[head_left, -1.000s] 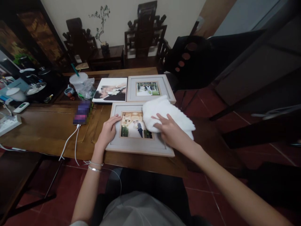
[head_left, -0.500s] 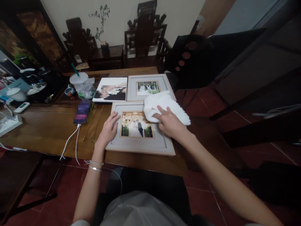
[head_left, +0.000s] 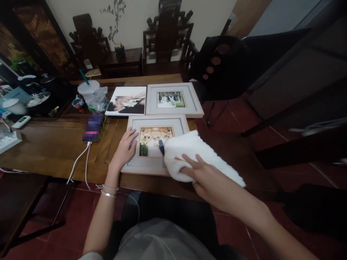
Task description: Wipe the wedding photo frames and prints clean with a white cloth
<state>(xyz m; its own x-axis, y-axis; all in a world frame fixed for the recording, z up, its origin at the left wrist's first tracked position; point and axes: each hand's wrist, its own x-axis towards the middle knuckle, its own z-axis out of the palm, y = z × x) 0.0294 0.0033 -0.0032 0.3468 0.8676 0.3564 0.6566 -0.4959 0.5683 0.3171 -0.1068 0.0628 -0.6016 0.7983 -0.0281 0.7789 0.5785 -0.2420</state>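
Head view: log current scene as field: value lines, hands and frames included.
left hand: on left side of near picture frame
right hand: holding white fluffy cloth over that frame's right side
far picture frame: beyond the near one, right of photo panel
phone: left of frames, white cable plugged in
surface: wooden table

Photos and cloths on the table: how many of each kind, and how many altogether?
Grey-bordered photos: 2 (near one, far one)
Photo with no grey border: 1
White cloth: 1
Total: 4
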